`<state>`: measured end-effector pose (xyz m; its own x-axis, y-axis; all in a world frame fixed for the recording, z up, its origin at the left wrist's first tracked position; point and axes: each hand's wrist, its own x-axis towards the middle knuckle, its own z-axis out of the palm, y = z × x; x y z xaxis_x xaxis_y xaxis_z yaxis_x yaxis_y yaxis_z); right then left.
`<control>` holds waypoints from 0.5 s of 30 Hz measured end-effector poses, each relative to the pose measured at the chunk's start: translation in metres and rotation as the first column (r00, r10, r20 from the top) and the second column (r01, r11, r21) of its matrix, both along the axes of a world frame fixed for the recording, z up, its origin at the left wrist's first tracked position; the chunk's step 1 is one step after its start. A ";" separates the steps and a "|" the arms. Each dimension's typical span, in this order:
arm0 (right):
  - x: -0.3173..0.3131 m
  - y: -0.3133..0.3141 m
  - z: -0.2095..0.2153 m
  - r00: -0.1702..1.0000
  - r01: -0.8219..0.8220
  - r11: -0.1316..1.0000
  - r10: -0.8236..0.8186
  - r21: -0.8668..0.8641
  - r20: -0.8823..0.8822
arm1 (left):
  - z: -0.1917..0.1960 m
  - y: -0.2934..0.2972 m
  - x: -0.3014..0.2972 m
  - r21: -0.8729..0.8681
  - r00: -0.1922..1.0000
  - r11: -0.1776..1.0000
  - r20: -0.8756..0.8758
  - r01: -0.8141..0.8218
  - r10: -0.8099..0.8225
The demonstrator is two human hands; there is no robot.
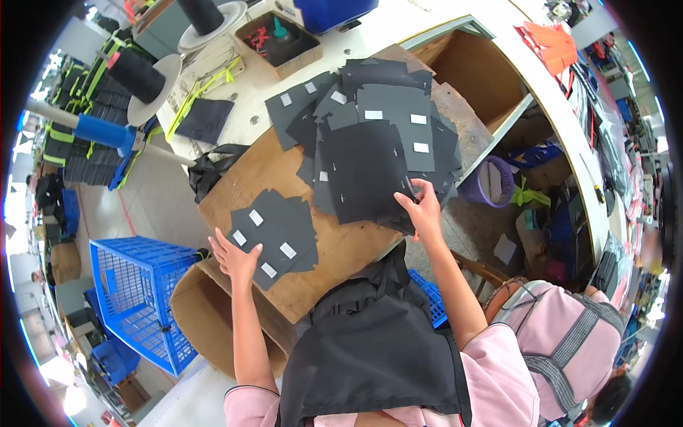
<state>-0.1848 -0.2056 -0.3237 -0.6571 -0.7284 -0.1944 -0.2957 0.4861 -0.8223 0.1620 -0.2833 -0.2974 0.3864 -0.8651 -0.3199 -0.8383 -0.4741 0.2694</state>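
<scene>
Left hand (233,257): lying flat, fingers spread apart, pressing the left edge of the small stack of black fabric pieces (277,238).
Right hand (423,208): fingers pinching together on the lower right edge of the top black sheet (363,174).
Large pile of black pieces (377,121): fanning out across the far end of the brown board (341,249), some bearing small white tags.
Brown board: resting on the pale worktop (398,28).
Blue crate (135,299): standing on the floor to the left.
</scene>
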 end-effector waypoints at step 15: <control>0.066 0.009 0.075 0.786 -0.422 0.819 0.544 -0.390 0.292 | 0.078 0.019 -0.149 -0.204 0.164 0.788 -0.919 0.581 -0.358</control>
